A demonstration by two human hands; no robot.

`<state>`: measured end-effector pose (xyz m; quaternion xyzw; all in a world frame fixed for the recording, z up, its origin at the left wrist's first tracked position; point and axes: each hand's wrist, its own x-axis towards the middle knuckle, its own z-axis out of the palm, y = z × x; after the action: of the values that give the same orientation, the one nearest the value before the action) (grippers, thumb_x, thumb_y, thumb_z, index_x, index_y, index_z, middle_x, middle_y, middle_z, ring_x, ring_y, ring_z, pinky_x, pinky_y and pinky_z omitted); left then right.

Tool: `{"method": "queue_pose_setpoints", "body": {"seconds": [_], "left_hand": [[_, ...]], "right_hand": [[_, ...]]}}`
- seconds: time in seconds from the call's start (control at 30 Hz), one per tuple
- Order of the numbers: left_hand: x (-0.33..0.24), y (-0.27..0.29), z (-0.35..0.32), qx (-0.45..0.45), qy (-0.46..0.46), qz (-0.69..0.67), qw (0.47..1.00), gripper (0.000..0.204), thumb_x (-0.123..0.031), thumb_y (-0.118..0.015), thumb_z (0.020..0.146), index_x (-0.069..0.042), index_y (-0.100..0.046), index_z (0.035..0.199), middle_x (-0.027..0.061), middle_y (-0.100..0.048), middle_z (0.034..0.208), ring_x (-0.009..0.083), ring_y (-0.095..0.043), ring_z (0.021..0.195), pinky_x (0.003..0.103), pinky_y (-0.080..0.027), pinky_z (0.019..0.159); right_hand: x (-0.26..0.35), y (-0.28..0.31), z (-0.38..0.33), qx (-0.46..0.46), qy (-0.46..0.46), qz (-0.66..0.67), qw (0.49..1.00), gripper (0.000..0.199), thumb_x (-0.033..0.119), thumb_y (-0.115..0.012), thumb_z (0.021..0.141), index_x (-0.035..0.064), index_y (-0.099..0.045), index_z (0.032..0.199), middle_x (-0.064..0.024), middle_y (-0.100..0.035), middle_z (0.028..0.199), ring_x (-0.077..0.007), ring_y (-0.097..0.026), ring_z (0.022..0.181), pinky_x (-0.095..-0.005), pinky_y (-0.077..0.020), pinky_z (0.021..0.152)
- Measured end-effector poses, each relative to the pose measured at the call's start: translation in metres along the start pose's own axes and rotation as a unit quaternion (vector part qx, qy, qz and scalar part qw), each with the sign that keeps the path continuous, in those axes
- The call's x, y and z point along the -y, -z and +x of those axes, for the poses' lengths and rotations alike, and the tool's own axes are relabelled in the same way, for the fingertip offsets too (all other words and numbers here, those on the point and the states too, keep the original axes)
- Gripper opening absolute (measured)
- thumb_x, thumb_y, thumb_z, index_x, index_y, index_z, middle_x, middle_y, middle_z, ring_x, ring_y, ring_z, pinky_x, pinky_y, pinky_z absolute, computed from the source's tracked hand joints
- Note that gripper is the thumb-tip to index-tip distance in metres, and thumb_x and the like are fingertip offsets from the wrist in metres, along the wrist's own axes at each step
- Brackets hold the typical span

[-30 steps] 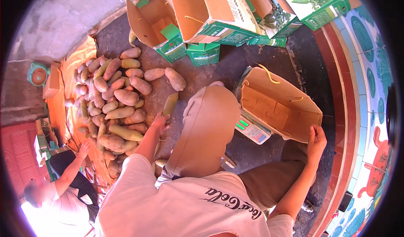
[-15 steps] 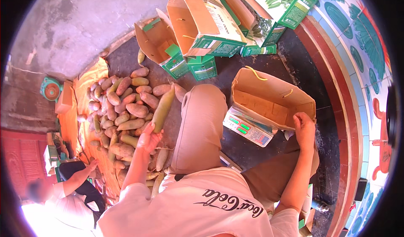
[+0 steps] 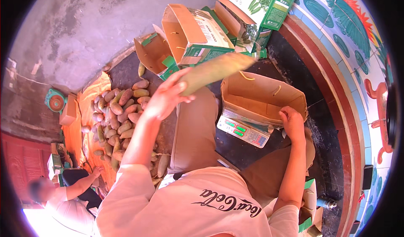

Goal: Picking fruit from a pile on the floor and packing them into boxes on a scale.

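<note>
My left hand (image 3: 168, 94) is wrapped round one end of a long green melon (image 3: 216, 73). It holds the melon up over my knee, with the far tip above the back left corner of an open cardboard box (image 3: 259, 97). My right hand (image 3: 292, 120) has its fingers curled on the near right rim of that box. Under the box stands a weighing scale (image 3: 243, 131) with lit green displays and a keypad. The inside of the box shows bare brown cardboard. A yellow rope handle (image 3: 247, 76) sticks up from its far side.
To the left lies a big pile of brownish and green melons (image 3: 115, 115), partly beside an orange sheet (image 3: 90, 98). More green-and-white cartons (image 3: 198, 32) stand at the back. A person (image 3: 71, 199) sits at lower left. A raised red-brown edge (image 3: 343, 110) curves along the right.
My left hand has swung the melon up and to the right, from beside the pile toward the box, tilting it nearly level. My right hand stays at the box rim.
</note>
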<state>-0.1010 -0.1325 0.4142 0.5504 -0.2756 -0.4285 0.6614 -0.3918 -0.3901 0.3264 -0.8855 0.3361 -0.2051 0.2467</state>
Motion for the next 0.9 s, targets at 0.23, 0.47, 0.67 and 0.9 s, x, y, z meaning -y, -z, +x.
{"method": "queue_pose_setpoints", "body": {"seconds": [0.23, 0.47, 0.67, 0.9], "left_hand": [[0.055, -0.073, 0.094, 0.076, 0.029, 0.200, 0.976, 0.033, -0.016, -0.052, 0.089, -0.007, -0.051, 0.121, 0.0064, -0.056, 0.109, 0.0130, -0.057, 0.079, 0.026, -0.050, 0.066], [0.139, -0.118, 0.144, 0.076, 0.009, 0.402, 0.913, 0.030, -0.016, -0.056, 0.086, -0.007, -0.056, 0.115, 0.0103, -0.060, 0.097, 0.0152, -0.060, 0.074, 0.029, -0.050, 0.060], [0.189, -0.129, 0.150, 0.090, 0.079, 0.321, 0.939, 0.036, -0.015, -0.058, 0.084, -0.006, -0.053, 0.119, 0.0163, -0.059, 0.104, 0.0248, -0.061, 0.088, 0.036, -0.052, 0.072], [0.183, -0.138, 0.131, 0.181, -0.005, 0.516, 0.837, 0.037, -0.014, -0.056, 0.083, -0.008, -0.052, 0.120, 0.0183, -0.050, 0.121, 0.0361, -0.048, 0.111, 0.043, -0.040, 0.094]], "right_hand": [[0.003, 0.004, 0.002, 0.019, -0.011, 0.001, 1.000, 0.011, 0.012, -0.063, 0.077, 0.0020, -0.061, 0.082, -0.0150, -0.063, 0.077, -0.0326, -0.061, 0.075, -0.0402, -0.0473, 0.067], [0.003, -0.005, 0.000, 0.134, 0.007, -0.055, 0.989, 0.018, 0.017, -0.067, 0.075, 0.0031, -0.064, 0.085, -0.0137, -0.063, 0.091, -0.0302, -0.058, 0.093, -0.0390, -0.0454, 0.079], [0.002, -0.025, 0.005, 0.218, 0.018, -0.087, 0.972, 0.027, 0.024, -0.068, 0.075, 0.0056, -0.065, 0.096, -0.0146, -0.062, 0.096, -0.0300, -0.056, 0.099, -0.0396, -0.0442, 0.085], [0.000, -0.043, 0.008, 0.283, 0.014, -0.182, 0.942, 0.026, 0.025, -0.065, 0.078, 0.0087, -0.066, 0.097, -0.0151, -0.064, 0.092, -0.0312, -0.059, 0.094, -0.0418, -0.0460, 0.083]]}}
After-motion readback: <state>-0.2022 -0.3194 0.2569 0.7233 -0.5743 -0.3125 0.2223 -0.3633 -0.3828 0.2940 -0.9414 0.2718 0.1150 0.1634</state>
